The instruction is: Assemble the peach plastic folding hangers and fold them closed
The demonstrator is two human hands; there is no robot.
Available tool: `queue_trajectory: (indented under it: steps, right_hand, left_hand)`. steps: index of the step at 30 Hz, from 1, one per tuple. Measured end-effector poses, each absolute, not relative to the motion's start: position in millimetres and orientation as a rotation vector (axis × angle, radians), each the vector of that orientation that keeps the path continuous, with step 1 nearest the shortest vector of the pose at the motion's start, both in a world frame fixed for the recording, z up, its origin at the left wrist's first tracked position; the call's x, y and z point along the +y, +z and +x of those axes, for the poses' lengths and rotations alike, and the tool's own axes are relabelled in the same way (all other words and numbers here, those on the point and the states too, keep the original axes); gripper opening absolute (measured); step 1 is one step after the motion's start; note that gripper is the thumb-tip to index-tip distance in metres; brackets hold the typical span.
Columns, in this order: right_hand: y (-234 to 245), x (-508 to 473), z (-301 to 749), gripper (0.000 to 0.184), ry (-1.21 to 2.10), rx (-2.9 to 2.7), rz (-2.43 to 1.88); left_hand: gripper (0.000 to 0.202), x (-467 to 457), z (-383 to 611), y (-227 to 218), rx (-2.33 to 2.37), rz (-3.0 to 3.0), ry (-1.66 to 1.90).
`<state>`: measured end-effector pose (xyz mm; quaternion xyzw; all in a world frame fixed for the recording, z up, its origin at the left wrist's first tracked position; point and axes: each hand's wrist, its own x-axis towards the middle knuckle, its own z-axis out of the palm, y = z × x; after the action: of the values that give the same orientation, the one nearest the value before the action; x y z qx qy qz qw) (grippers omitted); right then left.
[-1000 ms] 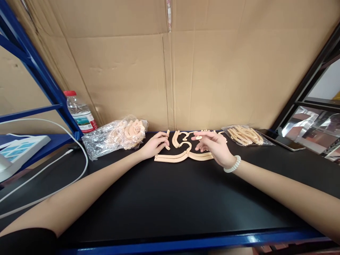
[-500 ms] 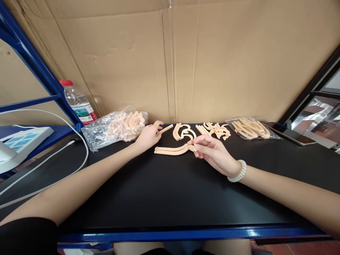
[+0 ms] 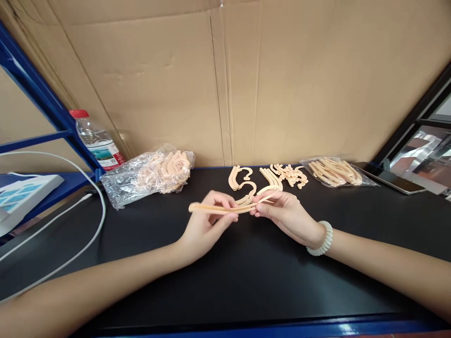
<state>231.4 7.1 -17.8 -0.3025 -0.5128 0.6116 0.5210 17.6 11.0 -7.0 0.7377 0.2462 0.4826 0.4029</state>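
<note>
Two long, curved, pale wooden hanger arms (image 3: 207,209) lie together, raised above the black table. My left hand (image 3: 207,230) grips them along the middle, thumb in front and fingers behind. At their right end, my right hand (image 3: 287,211) is closed in a pinch where a thin wooden piece (image 3: 266,197) slants up from the joint. Its fingers hide part of that piece. Just behind the hands are more curved wooden pieces (image 3: 250,190), some of them partly covered.
Small hook-shaped pieces (image 3: 289,174) lie at the back. Clear bags of wooden parts stand left (image 3: 148,176) and right (image 3: 334,171). A water bottle (image 3: 102,148), a white cable (image 3: 102,206) and a dark tablet-like device (image 3: 391,178) are near the sides. Cardboard (image 3: 158,84) rises behind.
My left hand has come right and nearer, from a straight strip at the back to the two curved arms. These have been lifted off the table. My right hand still pinches their end.
</note>
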Motion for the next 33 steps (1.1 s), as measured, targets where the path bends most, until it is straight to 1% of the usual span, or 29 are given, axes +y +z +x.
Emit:
queue_trajectory:
  steps: [3, 11, 20, 27, 33]
  right_hand:
    - [-17.6, 7.6, 231.2, 0.018, 1.492, -1.234, -0.742]
    - [-16.2, 9.3, 234.6, 0.01, 1.576, -1.241, -0.717]
    - [-13.2, 7.9, 237.1, 0.016, 1.767, -1.286, -0.689]
    - [-12.7, 7.9, 238.9, 0.012, 1.787, -1.32, -0.658]
    - [-12.4, 7.0, 236.2, 0.019, 1.742, -1.328, -0.706]
  left_hand:
    - [0.013, 6.2, 15.7, -12.9, 0.643, 1.864, 1.15]
    - [0.007, 11.3, 14.6, -9.4, 0.682, 1.755, 1.183]
    - [0.011, 9.0, 15.4, -11.3, 0.749, 1.754, 1.121]
    - [0.008, 9.2, 16.1, -11.9, 0.729, 1.813, 1.127]
    - [0.008, 7.1, 15.7, -10.6, 0.737, 1.875, 1.115]
